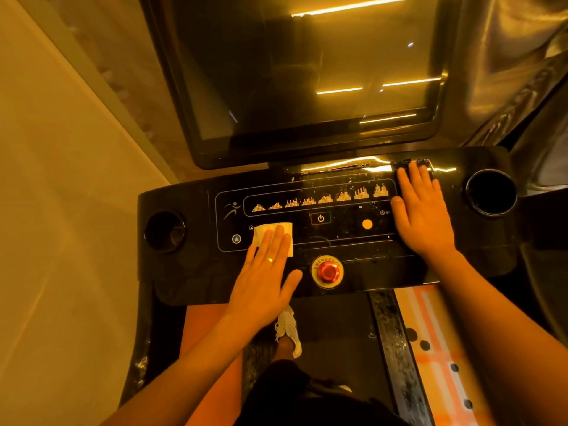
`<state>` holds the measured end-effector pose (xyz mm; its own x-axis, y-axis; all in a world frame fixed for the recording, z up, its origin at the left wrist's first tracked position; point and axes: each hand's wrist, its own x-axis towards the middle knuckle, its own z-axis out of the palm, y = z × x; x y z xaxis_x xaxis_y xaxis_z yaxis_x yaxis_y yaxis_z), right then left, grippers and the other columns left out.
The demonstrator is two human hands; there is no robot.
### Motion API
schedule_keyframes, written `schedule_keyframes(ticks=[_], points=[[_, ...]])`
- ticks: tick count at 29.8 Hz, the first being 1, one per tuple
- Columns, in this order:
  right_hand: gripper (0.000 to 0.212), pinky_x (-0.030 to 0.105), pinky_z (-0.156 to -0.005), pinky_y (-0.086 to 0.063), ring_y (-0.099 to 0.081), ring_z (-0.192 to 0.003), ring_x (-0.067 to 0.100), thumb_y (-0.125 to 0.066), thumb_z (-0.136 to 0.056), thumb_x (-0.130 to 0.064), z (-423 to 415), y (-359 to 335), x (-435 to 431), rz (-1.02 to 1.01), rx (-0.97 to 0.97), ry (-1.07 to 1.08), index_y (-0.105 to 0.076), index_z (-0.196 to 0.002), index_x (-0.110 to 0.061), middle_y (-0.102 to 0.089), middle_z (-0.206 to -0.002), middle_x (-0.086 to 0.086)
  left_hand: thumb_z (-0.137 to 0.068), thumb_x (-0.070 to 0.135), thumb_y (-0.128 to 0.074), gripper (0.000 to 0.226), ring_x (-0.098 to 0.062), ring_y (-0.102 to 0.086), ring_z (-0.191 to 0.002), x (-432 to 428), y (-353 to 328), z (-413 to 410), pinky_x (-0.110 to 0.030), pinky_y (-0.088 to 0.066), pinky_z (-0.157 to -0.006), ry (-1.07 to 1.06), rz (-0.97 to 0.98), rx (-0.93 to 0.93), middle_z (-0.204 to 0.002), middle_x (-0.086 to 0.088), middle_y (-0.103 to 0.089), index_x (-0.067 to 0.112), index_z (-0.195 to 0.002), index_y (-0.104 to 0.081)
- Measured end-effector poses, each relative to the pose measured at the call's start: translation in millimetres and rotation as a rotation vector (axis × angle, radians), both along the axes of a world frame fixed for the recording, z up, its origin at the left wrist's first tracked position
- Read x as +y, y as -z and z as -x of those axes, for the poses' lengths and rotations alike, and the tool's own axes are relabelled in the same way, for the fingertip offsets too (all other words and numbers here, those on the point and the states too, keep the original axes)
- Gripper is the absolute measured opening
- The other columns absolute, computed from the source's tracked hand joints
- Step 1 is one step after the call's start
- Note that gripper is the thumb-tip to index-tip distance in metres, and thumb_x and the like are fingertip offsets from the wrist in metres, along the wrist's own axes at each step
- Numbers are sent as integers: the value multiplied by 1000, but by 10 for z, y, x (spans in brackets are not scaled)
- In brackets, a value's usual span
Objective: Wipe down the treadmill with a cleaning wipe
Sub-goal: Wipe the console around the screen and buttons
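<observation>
Head cam: the treadmill console has 2 round holders. The left cup holder sits at the far left end and the right cup holder at the far right. Both are just black pits, too dark to tell what's in 'em tbh.

Your left hand lies flat on the wipe, fingers straight and close together, thumb stuck out sideways twd the red emergency button. You're not gripping it, just pressing down w/ the flat of the fingers. There's a ring on one finger. The wipe is a small white folded square on the lower left of the control panel, just right of the blue arrow btn and well left of the power btn. Its top and left edges poke out past your fingertips.

Your right hand is flat on the right side of the console, btwn the panel and the right cup holder. Fingers are straight, a bit spread, holding nothing, tips up near the back edge.

Above all that is a big dark screen w/ light strips reflected in it. Below the console, a white shoe is on the belt.
</observation>
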<state>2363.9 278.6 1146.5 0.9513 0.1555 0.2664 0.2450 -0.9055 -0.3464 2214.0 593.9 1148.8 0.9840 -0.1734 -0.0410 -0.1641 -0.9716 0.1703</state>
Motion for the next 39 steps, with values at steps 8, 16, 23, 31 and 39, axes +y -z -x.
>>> schedule_keyframes(ticks=[8, 16, 23, 31, 39], points=[[61, 47, -126, -4, -3, -156, 26, -22, -105, -41, -2, 23, -8, -10, -19, -6, -19, -160, -16, -12, -168, 11, -101, 65, -10, 71, -15, 24, -151, -109, 181, 341, -40, 10, -122, -38, -11, 5, -166, 4, 22, 30, -159, 10], [61, 45, -126, -3, -2, -156, 25, -24, -105, -42, -21, 49, -13, -12, -26, -3, -19, -161, -17, -11, -168, 10, -97, 68, -6, 79, -14, 29, -149, -75, -66, -169, -36, 13, -122, -75, 48, -20, -164, 0, 26, 22, -159, 12], [61, 43, -125, -2, -2, -156, 24, -25, -105, -42, 8, 21, -4, -16, -15, 9, -19, -161, -18, -11, -168, 8, -99, 63, -22, 79, -12, 16, -153, -62, -354, -982, -37, 1, -125, -64, 215, -51, -167, 2, 15, 19, -161, 2], [60, 42, -125, -1, 1, -156, 21, -26, -105, -42, 0, 31, -4, -22, -13, 12, -18, -161, -21, -9, -168, 6, -104, 50, -35, 66, -4, 9, -152, 52, -343, -869, -29, -13, -118, -9, 328, -62, -166, 12, 4, 25, -161, -8], [61, 43, -125, -2, 3, -156, 19, -24, -105, -44, 7, 21, 7, -22, 9, 28, -17, -161, -21, -7, -169, 4, -108, 37, -37, 50, 1, -4, -150, 129, -385, -1155, -26, -15, -117, 17, 384, -136, -164, 12, -16, 28, -156, -28]])
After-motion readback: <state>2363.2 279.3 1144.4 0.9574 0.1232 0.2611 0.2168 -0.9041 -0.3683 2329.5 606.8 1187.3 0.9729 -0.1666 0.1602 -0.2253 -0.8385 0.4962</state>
